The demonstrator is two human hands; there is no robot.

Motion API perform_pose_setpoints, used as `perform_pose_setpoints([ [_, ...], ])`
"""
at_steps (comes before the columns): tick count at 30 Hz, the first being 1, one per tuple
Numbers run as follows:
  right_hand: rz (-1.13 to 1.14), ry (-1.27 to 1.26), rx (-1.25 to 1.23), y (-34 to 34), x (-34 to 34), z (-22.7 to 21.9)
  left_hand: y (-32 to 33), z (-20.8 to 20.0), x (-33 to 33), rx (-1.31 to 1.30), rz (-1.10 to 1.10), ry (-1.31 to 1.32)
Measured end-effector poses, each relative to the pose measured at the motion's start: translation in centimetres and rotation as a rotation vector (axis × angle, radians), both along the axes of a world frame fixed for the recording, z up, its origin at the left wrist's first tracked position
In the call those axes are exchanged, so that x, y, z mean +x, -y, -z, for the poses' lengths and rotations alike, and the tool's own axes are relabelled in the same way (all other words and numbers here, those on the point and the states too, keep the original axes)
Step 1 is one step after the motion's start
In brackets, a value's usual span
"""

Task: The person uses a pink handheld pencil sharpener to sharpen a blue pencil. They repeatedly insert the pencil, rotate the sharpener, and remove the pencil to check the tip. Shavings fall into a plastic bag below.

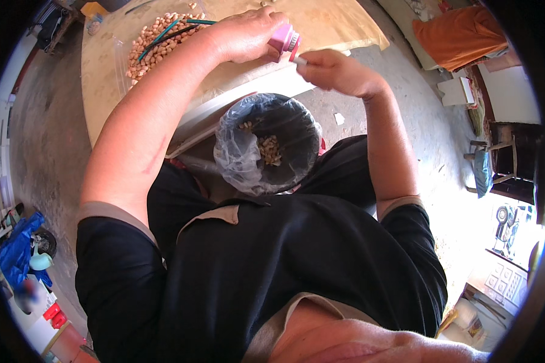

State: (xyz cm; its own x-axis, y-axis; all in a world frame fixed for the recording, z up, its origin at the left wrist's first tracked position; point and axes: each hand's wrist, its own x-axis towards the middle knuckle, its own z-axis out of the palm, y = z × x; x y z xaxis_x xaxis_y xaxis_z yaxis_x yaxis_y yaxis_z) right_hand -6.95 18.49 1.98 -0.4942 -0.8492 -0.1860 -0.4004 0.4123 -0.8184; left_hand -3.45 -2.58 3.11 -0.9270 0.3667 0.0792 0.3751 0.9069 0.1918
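Observation:
My left hand (253,35) is closed around a small pink container (278,43) above the table's near edge. The container has a ribbed, pale neck and points toward my right hand (339,74). The fingers of that hand are pinched on a small white piece (300,60), with something red between it and the neck. Whether the white piece is joined to the container I cannot tell. Behind my left forearm a pile of pale pinkish nuts (157,43) lies on clear plastic, with a thin teal stick (158,40) and dark stick-like pieces across it.
Between my knees stands a bin (312,130) lined with clear plastic, some shells (270,150) at its bottom. The table (100,75) has a tan cover. A white scrap (339,118) lies on the concrete floor. Orange cloth (460,37) hangs at the far right; a blue bag (19,245) sits left.

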Motion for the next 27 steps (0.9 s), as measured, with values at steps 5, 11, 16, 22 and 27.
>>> perform_pose_setpoints([
  [5,0.317,-0.36,-0.158,0.1,-3.6,0.8,-0.2,-0.2,-0.4,-0.008,0.021,0.004],
  [11,0.358,-0.992,-0.085,1.2,-2.1,1.8,-0.1,0.5,-0.3,-0.008,0.008,-0.036],
  [16,0.25,-0.997,-0.157,3.8,0.4,1.4,-0.4,-0.4,-0.1,-0.05,-0.047,0.048],
  [22,0.358,-0.85,-0.081,4.5,0.1,1.4,3.0,1.2,-0.3,0.102,0.066,-0.165],
  [27,0.311,-0.918,-0.153,3.7,-0.4,1.6,4.9,-0.5,0.6,-0.026,-0.029,0.08],
])
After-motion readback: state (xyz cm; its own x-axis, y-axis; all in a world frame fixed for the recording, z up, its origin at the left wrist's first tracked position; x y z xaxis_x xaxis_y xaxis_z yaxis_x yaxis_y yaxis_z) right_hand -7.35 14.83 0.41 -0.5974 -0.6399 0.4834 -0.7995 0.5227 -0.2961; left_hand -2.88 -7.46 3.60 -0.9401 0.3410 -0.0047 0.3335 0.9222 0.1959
